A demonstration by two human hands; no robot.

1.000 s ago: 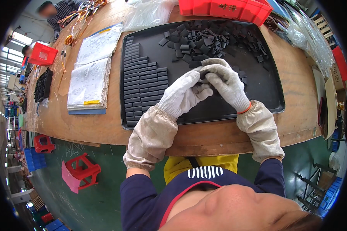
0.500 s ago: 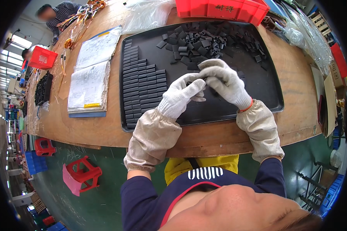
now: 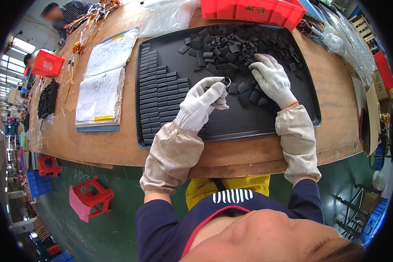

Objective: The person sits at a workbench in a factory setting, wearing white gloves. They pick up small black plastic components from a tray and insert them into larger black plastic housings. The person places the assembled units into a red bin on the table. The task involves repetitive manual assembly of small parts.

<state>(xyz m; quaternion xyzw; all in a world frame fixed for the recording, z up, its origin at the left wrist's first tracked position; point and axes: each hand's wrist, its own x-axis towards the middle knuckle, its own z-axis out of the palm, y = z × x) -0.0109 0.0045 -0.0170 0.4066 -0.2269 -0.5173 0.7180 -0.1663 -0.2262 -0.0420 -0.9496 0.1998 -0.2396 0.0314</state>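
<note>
In my gloved left hand [image 3: 204, 98] a short black tube [image 3: 226, 81] is pinched at the fingertips, its open end showing. My gloved right hand [image 3: 273, 81] reaches to the near right side of a heap of loose black tubes [image 3: 225, 48], fingers stretched and a little apart, with nothing visible in them. A smaller cluster of black tubes [image 3: 251, 94] lies between the two hands. Along the left side of the black tray [image 3: 231, 126], tubes [image 3: 161, 94] lie flat in tidy columns, stepped in height. Part of these columns is hidden by my left hand and sleeve.
An open book of plastic-covered sheets [image 3: 101, 83] lies left of the tray. A red bin [image 3: 253, 11] and clear plastic bags [image 3: 168, 17] stand behind it. A black box of small parts [image 3: 49, 99] and a red stool [image 3: 91, 198] are at left. Another person [image 3: 70, 15] is far left.
My hands have come apart. The right one has moved right to the heap, uncovering the smaller cluster. The left has shifted slightly left and nearer, the tube now visible in its fingers.
</note>
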